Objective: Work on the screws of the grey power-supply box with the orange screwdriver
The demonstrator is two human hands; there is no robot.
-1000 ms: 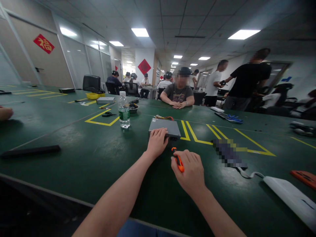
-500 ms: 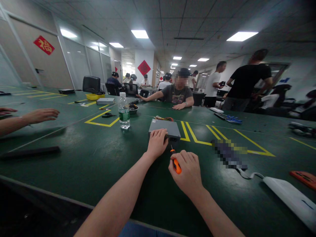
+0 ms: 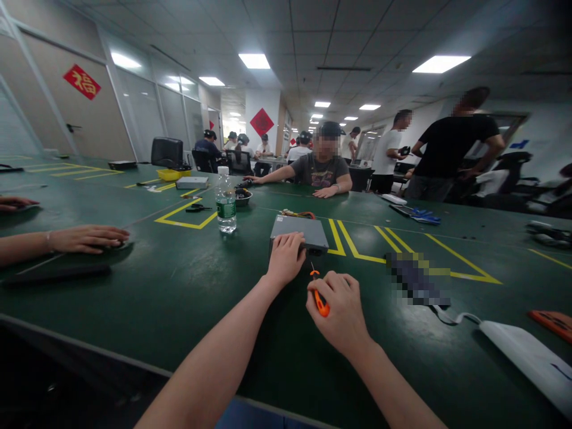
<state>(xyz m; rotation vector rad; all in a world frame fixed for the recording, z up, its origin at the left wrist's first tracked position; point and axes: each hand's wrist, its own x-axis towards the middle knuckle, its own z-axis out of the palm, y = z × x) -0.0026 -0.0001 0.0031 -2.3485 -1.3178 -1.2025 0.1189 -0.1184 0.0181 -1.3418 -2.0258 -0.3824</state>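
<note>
A grey metal computer power supply (image 3: 304, 229) lies on the green table, with a bundle of coloured wires (image 3: 298, 214) at its far side. My left hand (image 3: 287, 256) grips its near left part, fingers over the top and thumb by the front face. In my right hand (image 3: 337, 304) is an orange and black screwdriver (image 3: 320, 302), its handle pinched between thumb and fingers. The thin shaft points up toward the power supply's socket face. Whether the tip touches it I cannot tell.
A water bottle (image 3: 226, 202) stands left of the power supply, near a metal bowl (image 3: 243, 197). At right lie a pixelated dark object (image 3: 415, 280), a white device (image 3: 527, 357) and an orange phone (image 3: 554, 323). A co-worker's hand (image 3: 96, 238) rests at left; another person sits opposite.
The co-worker's hand at left has come down and moved right onto the table. My hands, the screwdriver and the power supply have hardly moved.
</note>
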